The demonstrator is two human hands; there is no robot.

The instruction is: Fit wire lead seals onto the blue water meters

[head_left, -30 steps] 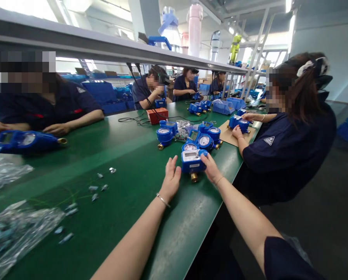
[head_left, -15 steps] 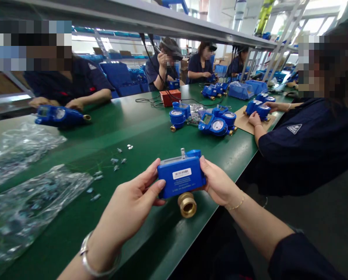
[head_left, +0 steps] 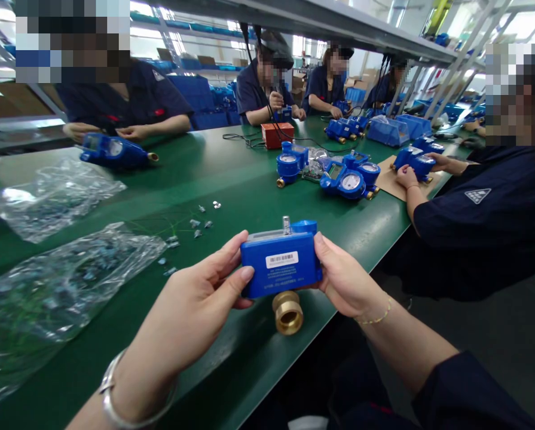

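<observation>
Head view, the only one I've got: left hand [head_left: 195,310] and right hand [head_left: 345,280] both grip the blue meter [head_left: 280,266], one on each end, thumbs on the near face, fingers wrapped behind. It's held clear of the green table [head_left: 231,185], above its near edge, back side toward the camera. I see a white barcode label [head_left: 281,260] on that face, a brass fitting [head_left: 287,312] pointing down and toward me under the body, and a small metal stub on top. There's a silver bangle [head_left: 115,388] on the left wrist and a thin chain [head_left: 377,316] on the right. Left of the hands, two clear plastic bags [head_left: 56,292] lie flat on the table, with small loose metal parts [head_left: 195,224] scattered between the bags and the meter. Farther out, a cluster of blue meters [head_left: 343,176] sits mid-table, with a red box [head_left: 277,134] behind it. On the right, a co-worker in a dark uniform [head_left: 473,221] has both hands on another meter [head_left: 413,162] over a cardboard sheet [head_left: 386,182]. Across the table on the left, another person's hands rest just behind a meter lying on its side [head_left: 115,152]. More people work at the far end, but details there are too small to read.
</observation>
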